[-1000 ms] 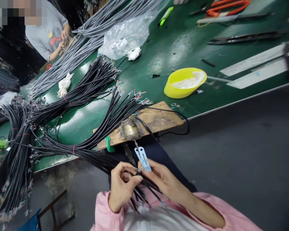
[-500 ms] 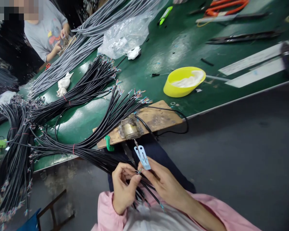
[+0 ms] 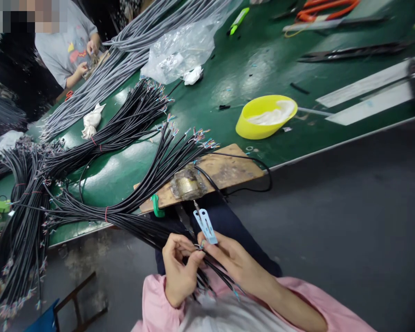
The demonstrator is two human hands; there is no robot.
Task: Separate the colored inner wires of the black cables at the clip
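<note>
My left hand [image 3: 181,267] pinches the thin coloured wires [image 3: 199,246] at the end of a black cable, above my lap. From the other side my right hand [image 3: 235,263] has its fingers closed on the same wire ends. Just above my fingers is a light blue clip [image 3: 205,226] on a metal tip, which points down from a gold-coloured block [image 3: 188,185] on a wooden board [image 3: 228,169]. A tied bundle of black cables [image 3: 134,220] runs from the table to under my hands, and several cable ends hang below them.
On the green table [image 3: 263,60] are a yellow cup [image 3: 245,124] with white material, more black cables [image 3: 121,115], grey cables [image 3: 131,50], a plastic bag [image 3: 176,46], pliers [image 3: 352,53] and a green clamp [image 3: 156,206]. A person [image 3: 64,44] works across the table at upper left.
The view has shifted slightly. Both hands remain close together at the wires, with only a small movement of the fingers and of the cable ends below them.
</note>
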